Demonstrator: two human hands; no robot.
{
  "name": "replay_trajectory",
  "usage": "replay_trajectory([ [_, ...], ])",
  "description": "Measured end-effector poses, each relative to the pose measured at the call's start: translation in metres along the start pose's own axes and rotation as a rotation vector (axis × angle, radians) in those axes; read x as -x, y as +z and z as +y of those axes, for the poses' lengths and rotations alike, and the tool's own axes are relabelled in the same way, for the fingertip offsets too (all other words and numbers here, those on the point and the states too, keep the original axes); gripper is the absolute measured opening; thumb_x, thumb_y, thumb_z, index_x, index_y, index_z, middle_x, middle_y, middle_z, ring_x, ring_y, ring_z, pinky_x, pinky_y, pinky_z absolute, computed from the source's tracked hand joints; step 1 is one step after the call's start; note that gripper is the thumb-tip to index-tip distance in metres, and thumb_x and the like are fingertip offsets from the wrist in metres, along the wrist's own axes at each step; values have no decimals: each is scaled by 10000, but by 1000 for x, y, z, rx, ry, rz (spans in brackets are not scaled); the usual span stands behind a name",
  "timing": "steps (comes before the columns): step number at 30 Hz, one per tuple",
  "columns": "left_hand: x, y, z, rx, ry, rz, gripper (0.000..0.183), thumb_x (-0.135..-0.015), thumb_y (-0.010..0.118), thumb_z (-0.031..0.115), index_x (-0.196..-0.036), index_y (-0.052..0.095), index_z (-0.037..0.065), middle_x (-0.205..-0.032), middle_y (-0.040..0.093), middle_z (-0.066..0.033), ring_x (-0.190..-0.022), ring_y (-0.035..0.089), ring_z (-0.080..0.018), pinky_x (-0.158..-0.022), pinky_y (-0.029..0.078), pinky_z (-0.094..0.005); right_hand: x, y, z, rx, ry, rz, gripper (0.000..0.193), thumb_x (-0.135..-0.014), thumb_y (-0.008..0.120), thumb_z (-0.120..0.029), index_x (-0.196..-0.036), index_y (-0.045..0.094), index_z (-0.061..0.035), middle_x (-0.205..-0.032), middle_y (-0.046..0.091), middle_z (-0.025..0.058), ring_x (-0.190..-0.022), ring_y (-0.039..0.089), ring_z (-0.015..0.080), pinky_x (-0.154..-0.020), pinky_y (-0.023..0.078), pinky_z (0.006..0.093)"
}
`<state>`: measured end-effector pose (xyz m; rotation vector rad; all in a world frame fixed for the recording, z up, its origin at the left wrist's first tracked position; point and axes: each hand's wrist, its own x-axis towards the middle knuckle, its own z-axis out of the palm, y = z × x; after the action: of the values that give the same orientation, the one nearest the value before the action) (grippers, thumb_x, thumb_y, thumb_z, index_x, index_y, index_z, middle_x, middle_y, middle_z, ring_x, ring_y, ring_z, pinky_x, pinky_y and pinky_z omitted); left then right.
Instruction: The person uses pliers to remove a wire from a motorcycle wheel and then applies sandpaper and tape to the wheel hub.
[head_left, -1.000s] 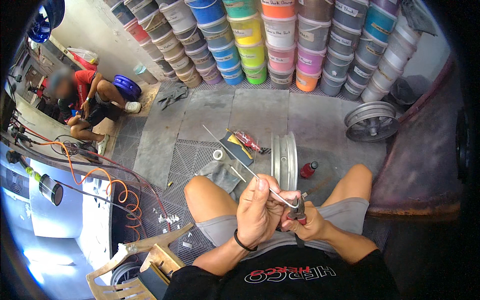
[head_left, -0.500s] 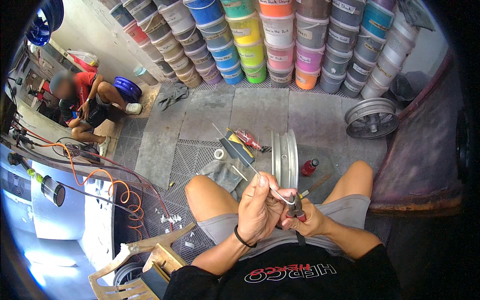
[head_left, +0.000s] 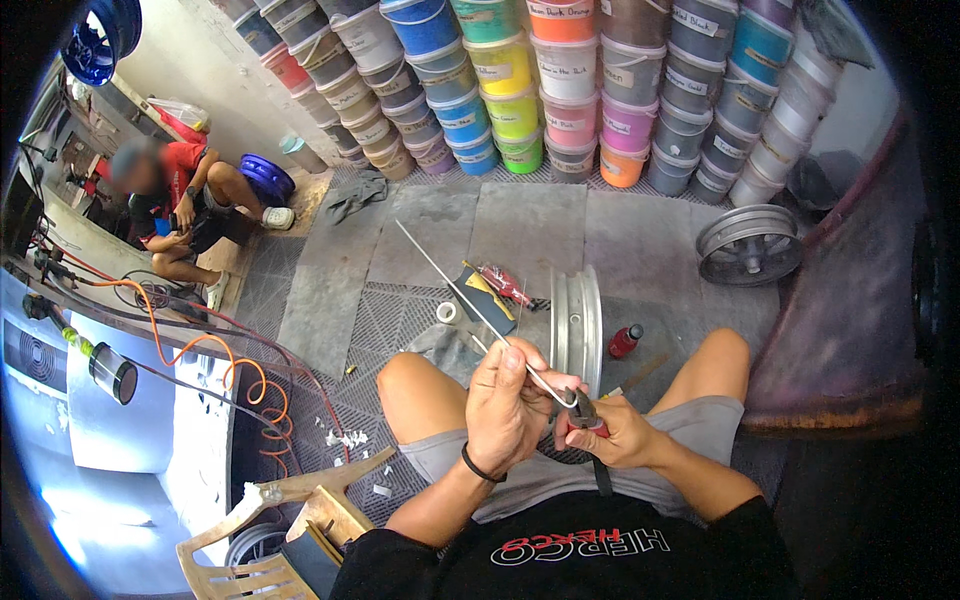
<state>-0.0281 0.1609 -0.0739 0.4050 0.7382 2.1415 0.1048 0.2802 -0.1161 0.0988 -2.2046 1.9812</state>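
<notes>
My left hand [head_left: 505,405] is closed around a long, thin pale metal wire [head_left: 440,265], pinching it between thumb and fingers. The wire slants up to the far left, and its near end curls into a small hook. Close by, my right hand [head_left: 625,435] grips pliers [head_left: 584,413] with red handles, their dark jaws at the hooked end. Whether the jaws are clamped on the wire, I cannot tell. Just beyond my hands, a silver wheel rim [head_left: 590,330] stands on edge between my knees.
A red bottle [head_left: 625,341] stands right of the rim. Left of it lie a white tape roll [head_left: 446,312], a red tool [head_left: 506,284] and a grey cloth [head_left: 440,347]. Another wheel [head_left: 750,246] rests far right. Stacked buckets [head_left: 567,66] line the wall; a person [head_left: 180,200] crouches far left.
The wire's far end has swung left and upward in view. My right hand has turned the pliers, which now tilt more to the left. The view has shifted slightly.
</notes>
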Motion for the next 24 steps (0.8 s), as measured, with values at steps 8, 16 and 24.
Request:
replay_trajectory([
  [8,-16,-14,45,-444,221,30,254,-1029,525,198,-915,572,-24,-822,640,-119,-704,685,-225,-643,595,-364,11,-11,-7,115,137,39,255,-952,644,-215,-1094,677,-5,-985,737,123,-894,723,278,-774,550,345],
  [16,-16,-4,60,-632,184,-12,201,-1010,567,135,-914,624,-32,-824,684,-106,-727,690,-162,-643,567,-272,6,-9,-4,182,138,68,248,-958,633,-197,-1120,671,-13,-927,726,157,-819,727,300,-711,552,351],
  [24,-14,5,59,-871,253,65,172,-972,615,72,-854,649,-49,-764,701,-109,-706,697,-143,-620,555,-233,1,6,-7,185,144,114,312,-949,643,-165,-1213,638,1,-972,723,179,-852,731,295,-737,553,343],
])
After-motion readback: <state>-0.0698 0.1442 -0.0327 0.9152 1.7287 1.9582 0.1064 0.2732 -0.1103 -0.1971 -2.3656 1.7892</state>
